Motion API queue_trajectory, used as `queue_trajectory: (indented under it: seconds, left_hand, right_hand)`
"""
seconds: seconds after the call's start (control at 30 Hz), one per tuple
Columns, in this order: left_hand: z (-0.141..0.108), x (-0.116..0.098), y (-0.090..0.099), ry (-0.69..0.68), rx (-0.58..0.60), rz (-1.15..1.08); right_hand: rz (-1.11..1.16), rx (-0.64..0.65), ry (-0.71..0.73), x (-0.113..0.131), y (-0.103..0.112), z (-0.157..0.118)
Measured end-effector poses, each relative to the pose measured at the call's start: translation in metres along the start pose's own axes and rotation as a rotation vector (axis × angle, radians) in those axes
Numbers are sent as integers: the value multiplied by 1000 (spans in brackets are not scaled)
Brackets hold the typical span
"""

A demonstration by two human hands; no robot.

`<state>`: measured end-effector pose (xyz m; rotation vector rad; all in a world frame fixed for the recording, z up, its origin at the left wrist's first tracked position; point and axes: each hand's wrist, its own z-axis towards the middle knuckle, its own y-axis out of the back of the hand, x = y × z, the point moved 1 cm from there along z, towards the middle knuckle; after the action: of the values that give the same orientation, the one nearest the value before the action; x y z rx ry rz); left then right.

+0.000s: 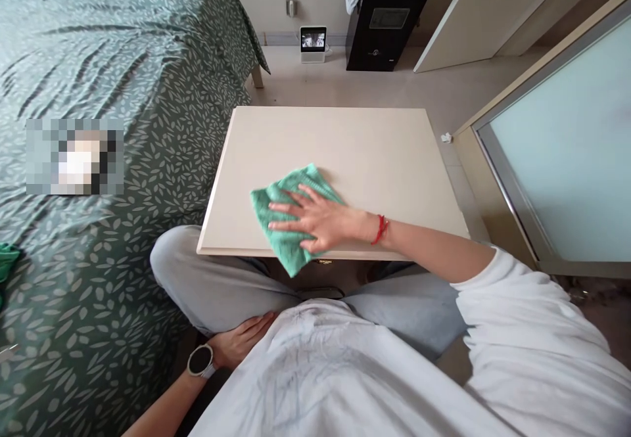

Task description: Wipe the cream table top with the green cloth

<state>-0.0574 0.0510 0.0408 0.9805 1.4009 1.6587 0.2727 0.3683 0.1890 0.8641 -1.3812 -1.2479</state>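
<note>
A green cloth [280, 240] lies spread on the cream tabletop [345, 141], toward its near left part, with one corner hanging over the front edge. My right hand [315, 219] rests flat on top of the cloth, fingers spread and pointing left, a red string bracelet at the wrist. My left hand [242, 342] lies on my left thigh, below the table's front edge, and wears a round watch [200, 360]. Its fingers are stretched out, partly tucked by the white shirt, and nothing shows in it.
A bed with a green leaf-patterned cover [148, 115] stands close at the left. Beyond the table are a small screen device [313, 43] and a black cabinet [377, 36] on the floor. A frosted panel [566, 141] stands at the right.
</note>
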Motion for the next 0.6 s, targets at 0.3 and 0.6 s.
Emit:
queue_trajectory:
  seconds: [0.3,0.6]
  left_hand:
    - [-12,-6,-12,-8,96,-35]
    - [5,0,5,-4,23,-38]
  right_hand:
    - [23,-87,-478,-130,25,19]
    - [17,-190,-831,-222,28,57]
